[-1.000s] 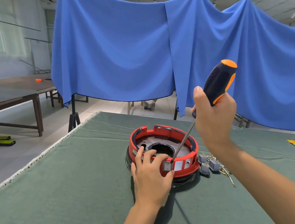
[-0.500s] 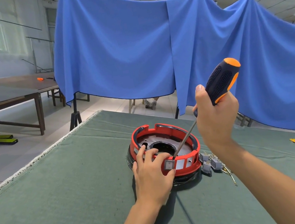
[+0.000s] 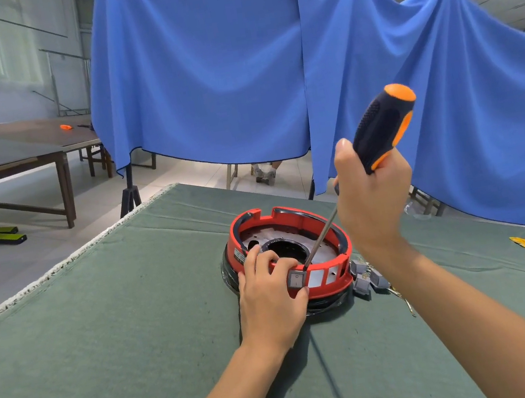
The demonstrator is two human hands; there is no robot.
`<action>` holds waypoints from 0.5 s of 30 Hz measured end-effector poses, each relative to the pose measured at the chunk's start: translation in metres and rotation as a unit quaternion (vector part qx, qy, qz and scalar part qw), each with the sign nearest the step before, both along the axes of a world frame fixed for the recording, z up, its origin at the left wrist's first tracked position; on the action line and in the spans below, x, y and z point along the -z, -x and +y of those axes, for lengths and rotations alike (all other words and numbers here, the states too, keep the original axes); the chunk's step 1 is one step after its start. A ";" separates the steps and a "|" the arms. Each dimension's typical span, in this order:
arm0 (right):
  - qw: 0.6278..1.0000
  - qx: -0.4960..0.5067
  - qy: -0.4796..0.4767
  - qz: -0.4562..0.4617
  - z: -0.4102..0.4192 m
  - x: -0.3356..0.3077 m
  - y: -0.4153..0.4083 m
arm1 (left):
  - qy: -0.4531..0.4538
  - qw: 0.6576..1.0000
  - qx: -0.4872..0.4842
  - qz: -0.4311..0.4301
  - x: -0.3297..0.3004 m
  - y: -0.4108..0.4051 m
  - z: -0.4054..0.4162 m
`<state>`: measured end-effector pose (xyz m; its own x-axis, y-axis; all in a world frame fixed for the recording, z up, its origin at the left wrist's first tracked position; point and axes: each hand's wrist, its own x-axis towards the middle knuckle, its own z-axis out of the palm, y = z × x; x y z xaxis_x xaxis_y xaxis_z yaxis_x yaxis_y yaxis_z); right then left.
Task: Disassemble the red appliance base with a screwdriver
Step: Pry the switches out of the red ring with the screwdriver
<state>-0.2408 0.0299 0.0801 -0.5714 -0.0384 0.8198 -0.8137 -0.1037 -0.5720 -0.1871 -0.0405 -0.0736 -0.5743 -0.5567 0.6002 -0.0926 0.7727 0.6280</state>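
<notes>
Round red plastic appliance base [image 3: 333, 277]: left hand [image 3: 271, 301] grasps its 6 o'clock rim; right hand [image 3: 373, 204] clenches black-and-orange screwdriver [image 3: 381, 127], shaft slanting from 1 o'clock down to that rim

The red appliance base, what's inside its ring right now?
Inside the red appliance base lie a pale metal plate with a dark round opening and the screwdriver shaft, angled down toward the near wall. The left hand covers the near-left part.

one red base [image 3: 320, 281], one screwdriver [image 3: 378, 130], two hands [image 3: 269, 302]
</notes>
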 end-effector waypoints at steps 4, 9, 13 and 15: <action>1.000 -0.011 -0.010 0.003 -0.012 -0.008 0.006 | 0.001 1.000 -0.006 -0.002 0.001 0.002 0.000; 0.998 0.015 -0.046 0.051 -0.034 -0.017 0.012 | 0.003 1.000 -0.011 0.012 0.002 0.002 0.000; 0.995 0.023 -0.088 0.050 -0.049 -0.019 0.017 | 0.009 1.000 -0.012 0.015 0.002 0.002 -0.001; 0.993 0.035 -0.106 0.041 -0.054 -0.020 0.020 | 0.012 1.000 -0.015 0.009 0.002 0.002 -0.001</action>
